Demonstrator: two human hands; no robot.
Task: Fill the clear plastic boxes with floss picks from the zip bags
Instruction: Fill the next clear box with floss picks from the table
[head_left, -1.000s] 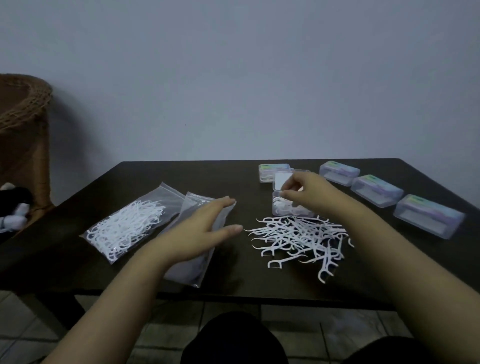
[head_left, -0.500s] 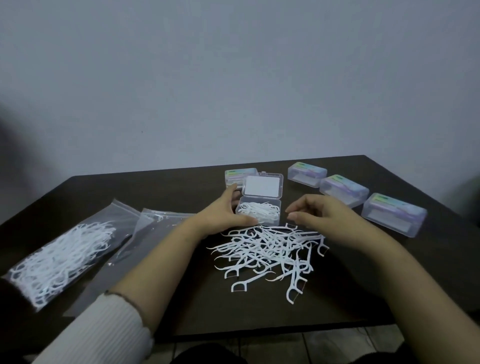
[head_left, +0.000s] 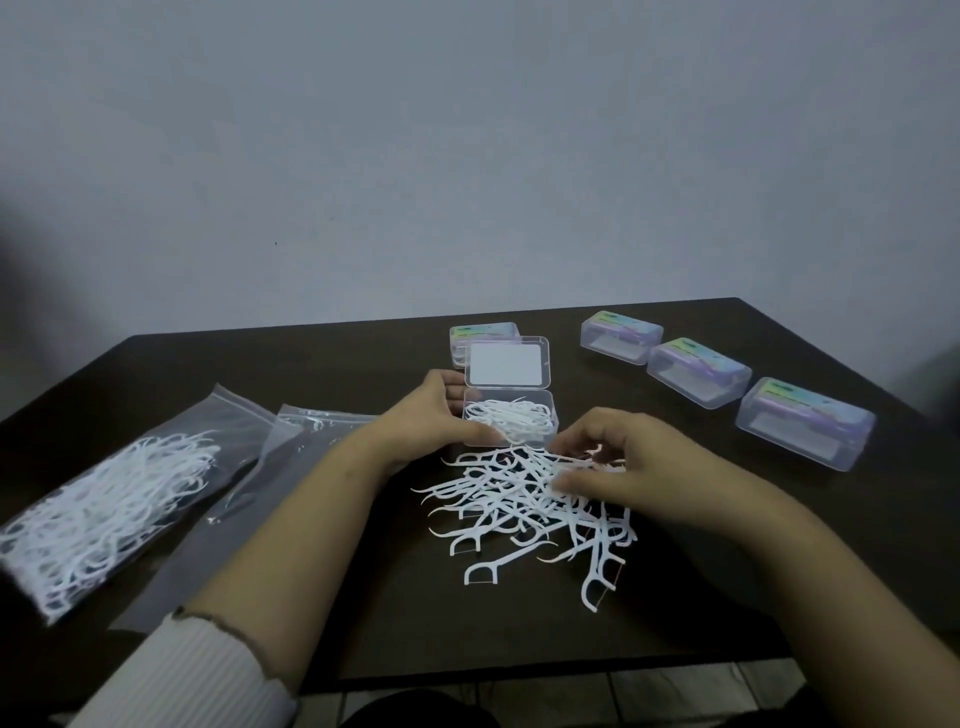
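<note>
Right fingers (head_left: 566, 480) now down pinching floss picks (head_left: 519, 499) pile.

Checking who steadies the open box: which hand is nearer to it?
Left. The left hand touches the open box on its left side, thumb along its front edge. The right hand is apart from it, over the loose floss picks in front.

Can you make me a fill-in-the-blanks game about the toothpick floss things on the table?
1. The open box has its lid standing ____.
2. The left hand holds the open box, and the right hand reaches into the loose ____ of floss picks.
3. On the right, ____ closed boxes sit in a row.

Missing words: up; pile; three
</note>
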